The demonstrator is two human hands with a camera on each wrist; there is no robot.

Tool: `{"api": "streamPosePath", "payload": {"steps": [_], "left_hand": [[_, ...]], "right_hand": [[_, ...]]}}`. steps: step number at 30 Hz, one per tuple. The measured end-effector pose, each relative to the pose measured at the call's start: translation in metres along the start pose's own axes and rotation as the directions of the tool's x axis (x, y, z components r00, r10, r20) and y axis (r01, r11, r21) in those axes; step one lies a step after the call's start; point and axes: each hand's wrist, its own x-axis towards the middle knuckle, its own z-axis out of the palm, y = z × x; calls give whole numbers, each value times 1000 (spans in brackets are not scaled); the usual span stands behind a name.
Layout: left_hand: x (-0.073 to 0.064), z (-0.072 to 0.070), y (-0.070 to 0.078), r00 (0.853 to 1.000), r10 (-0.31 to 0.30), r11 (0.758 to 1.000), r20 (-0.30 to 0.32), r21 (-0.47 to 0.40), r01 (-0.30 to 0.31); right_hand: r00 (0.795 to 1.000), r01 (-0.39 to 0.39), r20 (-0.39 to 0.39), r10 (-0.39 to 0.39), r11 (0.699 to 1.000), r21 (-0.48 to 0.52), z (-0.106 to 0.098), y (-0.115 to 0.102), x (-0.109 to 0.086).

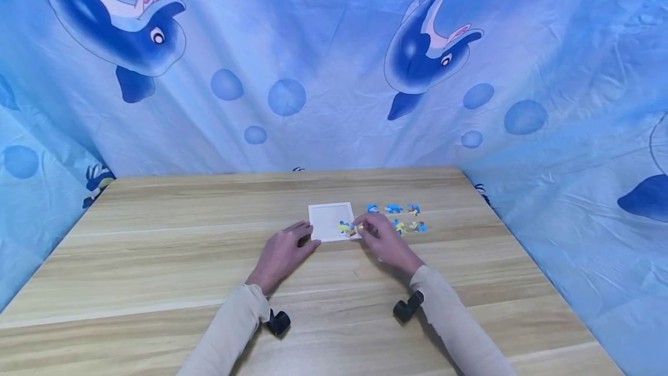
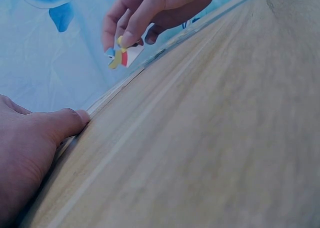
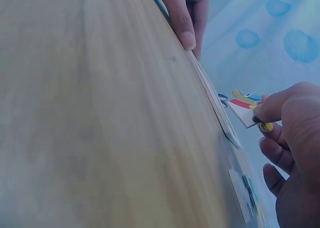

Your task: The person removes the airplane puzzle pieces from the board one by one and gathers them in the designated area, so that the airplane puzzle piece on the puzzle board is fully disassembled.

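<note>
A white square puzzle tray (image 1: 330,213) with a raised rim lies on the wooden table. My left hand (image 1: 284,251) holds its near left corner, fingers at the left side and thumb (image 2: 75,122) on the front edge. Over the tray's right part, my right hand (image 1: 383,239) pinches a jigsaw piece (image 3: 241,110) between thumb and fingertips. Patches of white, red, yellow and blue show on this piece, which is tilted and raised above the rim in both wrist views. The fingers hide part of it.
To the right of the tray lie several loose jigsaw pieces (image 1: 394,208) in two rows, the nearer row partly behind the right hand. A blue curtain (image 1: 334,126) with dolphins hangs behind the table (image 1: 209,260) and along its sides. Each wrist wears a small black camera (image 1: 279,322).
</note>
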Motion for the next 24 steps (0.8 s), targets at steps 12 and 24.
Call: {"api": "streamPosePath", "payload": {"steps": [12, 24], "left_hand": [[0, -1, 1, 1000, -2, 1000, 12, -2, 2], [0, -1, 1, 1000, -13, 1000, 11, -2, 13]], "right_hand": [[1000, -30, -6, 30, 999, 14, -17, 8, -15], [997, -70, -18, 71, 996, 48, -30, 15, -29]]}}
